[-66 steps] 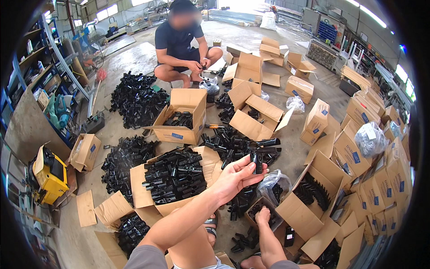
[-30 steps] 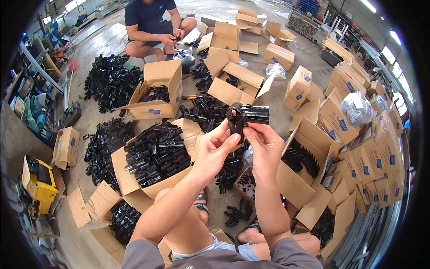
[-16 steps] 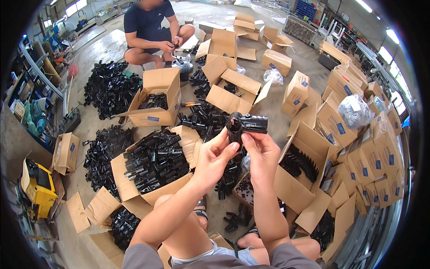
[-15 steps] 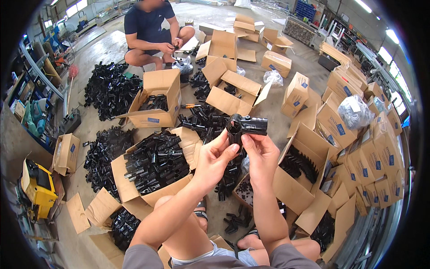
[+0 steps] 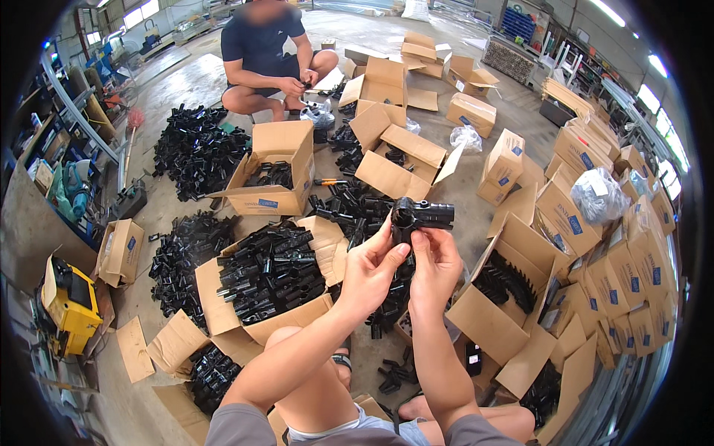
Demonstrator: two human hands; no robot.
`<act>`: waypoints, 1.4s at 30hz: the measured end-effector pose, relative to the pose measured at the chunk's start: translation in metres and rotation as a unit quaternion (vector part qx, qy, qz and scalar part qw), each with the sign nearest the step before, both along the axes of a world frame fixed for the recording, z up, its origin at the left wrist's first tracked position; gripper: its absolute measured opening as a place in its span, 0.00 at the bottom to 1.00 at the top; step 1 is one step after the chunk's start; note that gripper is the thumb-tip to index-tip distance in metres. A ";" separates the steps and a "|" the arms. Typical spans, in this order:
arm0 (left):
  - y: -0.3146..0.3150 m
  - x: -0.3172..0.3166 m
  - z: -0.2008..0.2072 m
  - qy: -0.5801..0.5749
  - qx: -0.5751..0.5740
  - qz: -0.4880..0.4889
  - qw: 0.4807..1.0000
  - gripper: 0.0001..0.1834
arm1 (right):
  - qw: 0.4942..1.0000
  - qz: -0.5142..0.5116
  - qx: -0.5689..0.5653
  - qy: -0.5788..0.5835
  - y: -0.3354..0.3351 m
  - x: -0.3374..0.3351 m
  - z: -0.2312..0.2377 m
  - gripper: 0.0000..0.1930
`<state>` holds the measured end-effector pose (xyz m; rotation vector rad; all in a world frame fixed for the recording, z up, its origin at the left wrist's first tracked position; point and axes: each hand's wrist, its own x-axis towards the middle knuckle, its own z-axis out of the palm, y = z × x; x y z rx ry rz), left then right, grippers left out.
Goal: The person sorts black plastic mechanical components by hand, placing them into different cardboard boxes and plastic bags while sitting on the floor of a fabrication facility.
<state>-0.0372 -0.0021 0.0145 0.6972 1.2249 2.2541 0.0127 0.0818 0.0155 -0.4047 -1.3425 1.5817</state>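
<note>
Head view: the left hand [image 5: 370, 267] and right hand [image 5: 435, 260] both pinch a black tube connector [image 5: 421, 215] held above the floor [image 5: 186, 82], fingers closed around its socket end (it looks rigid, light, best gripped by the barrel).

A grey concrete floor [image 5: 186, 82] carries open brown cardboard boxes [image 5: 277, 167], loose heaps of black plastic tube fittings [image 5: 195, 149], clear plastic bags [image 5: 599, 195] and a yellow machine [image 5: 68, 303].

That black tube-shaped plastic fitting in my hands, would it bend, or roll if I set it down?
The black fitting probably stays stiff: it keeps its shape between both hands' fingertips. It seems light, held by fingertips alone. Its round barrel might roll, though the side socket likely stops it.
</note>
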 end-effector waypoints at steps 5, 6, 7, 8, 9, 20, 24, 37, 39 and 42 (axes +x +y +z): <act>0.000 0.000 0.002 0.006 -0.010 0.001 1.000 0.23 | 0.999 -0.017 0.034 -0.036 0.003 0.005 -0.002 0.05; 0.000 0.000 0.002 0.005 -0.010 0.000 1.000 0.23 | 0.997 -0.015 0.055 -0.044 0.006 0.007 -0.004 0.05; 0.000 0.000 0.002 0.016 -0.009 0.002 1.000 0.23 | 0.996 -0.013 0.076 -0.052 0.009 0.008 -0.006 0.05; 0.000 0.000 0.002 0.027 -0.009 0.004 1.000 0.23 | 0.996 -0.013 0.077 -0.053 0.012 0.008 -0.006 0.05; -0.001 0.000 0.002 0.027 -0.009 0.004 1.000 0.23 | 0.995 -0.005 0.079 -0.063 0.014 0.008 -0.006 0.06; -0.003 0.001 0.006 -0.011 -0.016 -0.013 1.000 0.34 | 0.999 0.026 -0.003 -0.022 0.009 0.008 -0.005 0.06; -0.005 0.002 0.008 -0.011 -0.031 -0.016 0.999 0.34 | 0.994 -0.008 0.070 -0.084 0.008 0.009 0.000 0.07; 0.000 0.009 0.006 0.036 -0.029 0.007 0.999 0.23 | 0.996 -0.006 0.077 -0.036 0.015 0.017 -0.009 0.06; 0.001 0.011 0.006 0.034 -0.027 0.009 0.999 0.24 | 0.997 0.010 0.058 -0.047 0.018 0.019 -0.010 0.06; 0.000 0.012 0.004 0.038 -0.036 0.010 0.999 0.25 | 0.997 0.008 0.054 -0.060 0.014 0.021 -0.002 0.05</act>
